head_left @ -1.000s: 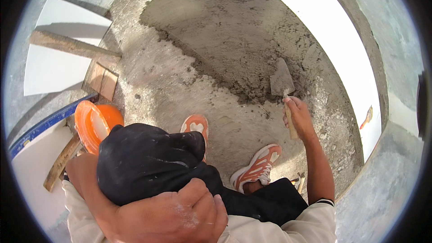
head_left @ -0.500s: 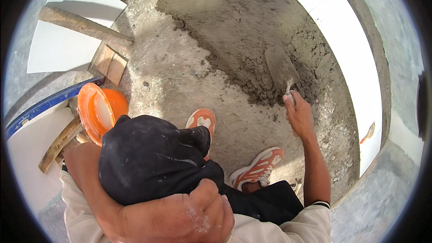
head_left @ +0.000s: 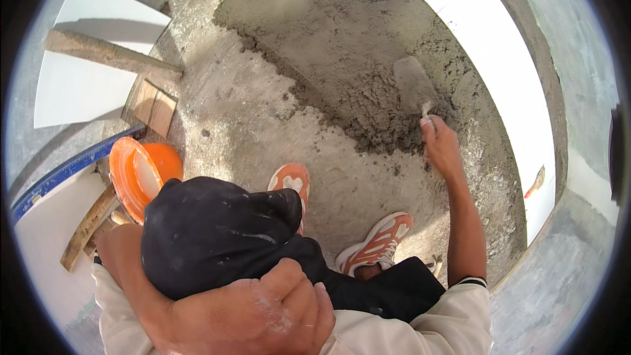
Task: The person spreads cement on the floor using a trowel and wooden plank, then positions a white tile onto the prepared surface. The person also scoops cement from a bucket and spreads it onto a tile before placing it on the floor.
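Observation:
My right hand (head_left: 442, 148) grips the handle of a metal trowel (head_left: 413, 85). Its blade lies flat on a bed of wet grey mortar (head_left: 328, 39) spread over the floor ahead. My left arm wraps round my raised knee in black trousers (head_left: 210, 236). My left hand (head_left: 263, 312) rests against that knee with curled fingers, dusted white, holding nothing. My two orange and white shoes (head_left: 291, 181) (head_left: 378, 240) stand on the bare sandy screed just short of the mortar's ragged edge.
An orange bucket (head_left: 141, 174) lies tipped at my left beside a wooden stick (head_left: 85, 227) and a blue strip (head_left: 66, 174). Farther left lie a wooden float (head_left: 152, 103), a long wooden batten (head_left: 112, 54) and a white tile (head_left: 92, 85). A laid white tile (head_left: 499, 59) borders the mortar on the right.
My right hand has carried the trowel a little farther out and to the right across the mortar. My left hand has stayed on the knee.

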The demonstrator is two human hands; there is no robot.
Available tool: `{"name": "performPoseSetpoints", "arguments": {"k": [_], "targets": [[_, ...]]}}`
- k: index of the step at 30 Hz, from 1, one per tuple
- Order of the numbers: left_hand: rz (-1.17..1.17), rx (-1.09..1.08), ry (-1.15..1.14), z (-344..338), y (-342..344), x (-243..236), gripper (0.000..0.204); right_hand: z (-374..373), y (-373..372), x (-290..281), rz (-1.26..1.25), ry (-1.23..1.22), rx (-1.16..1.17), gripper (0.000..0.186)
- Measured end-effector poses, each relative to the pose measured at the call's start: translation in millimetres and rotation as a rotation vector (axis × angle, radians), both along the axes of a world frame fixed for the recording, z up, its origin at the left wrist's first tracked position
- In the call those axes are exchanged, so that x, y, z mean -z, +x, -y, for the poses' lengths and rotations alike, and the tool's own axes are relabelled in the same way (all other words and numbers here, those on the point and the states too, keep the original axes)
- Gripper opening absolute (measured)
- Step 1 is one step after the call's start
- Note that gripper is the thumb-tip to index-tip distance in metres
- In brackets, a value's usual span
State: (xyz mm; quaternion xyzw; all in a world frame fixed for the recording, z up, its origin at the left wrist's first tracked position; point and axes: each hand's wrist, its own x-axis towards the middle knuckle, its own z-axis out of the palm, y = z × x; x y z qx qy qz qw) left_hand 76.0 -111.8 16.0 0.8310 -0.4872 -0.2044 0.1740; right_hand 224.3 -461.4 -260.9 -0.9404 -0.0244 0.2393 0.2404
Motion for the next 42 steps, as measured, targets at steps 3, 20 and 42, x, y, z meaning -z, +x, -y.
{"name": "performPoseSetpoints", "arguments": {"k": [3,20,42], "targets": [[0.081,-0.108,-0.048,7.5,-23.8,14.6,0.032,16.3,10.5,6.0,0.016,0.033,0.084,0.046],[-0.064,-0.128,0.025,17.4,-3.0,-4.4,0.035,3.6,37.2,-1.4,0.100,0.041,-0.042,0.041],[-0.041,-0.088,-0.021,-1.6,1.6,2.7,0.034,-72.9,119.3,60.0,-0.418,1.596,0.889,0.036]]}}
